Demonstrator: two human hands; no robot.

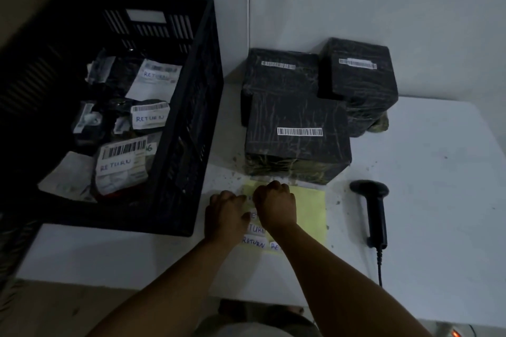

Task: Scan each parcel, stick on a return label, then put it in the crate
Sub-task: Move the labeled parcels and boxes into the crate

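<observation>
Three black wrapped parcels with white barcode strips stand on the white table: the nearest (298, 142), one behind it (279, 71), one at the back right (361, 71). In front of them lies a yellow label sheet (309, 210) with white RETURN labels (253, 241). My left hand (224, 216) rests flat on the sheet's left edge. My right hand (276, 205) is curled over the sheet, fingertips pinched at a label; the label itself is mostly hidden. The black crate (189, 107) on the left holds several parcels marked RETURN. A black handheld scanner (375, 208) lies to the right.
The scanner's cable (380, 268) runs off the table's front edge. Grey walls close behind the parcels and the crate. Specks of dirt lie around the nearest parcel. A small orange light (455, 333) glows at the bottom right.
</observation>
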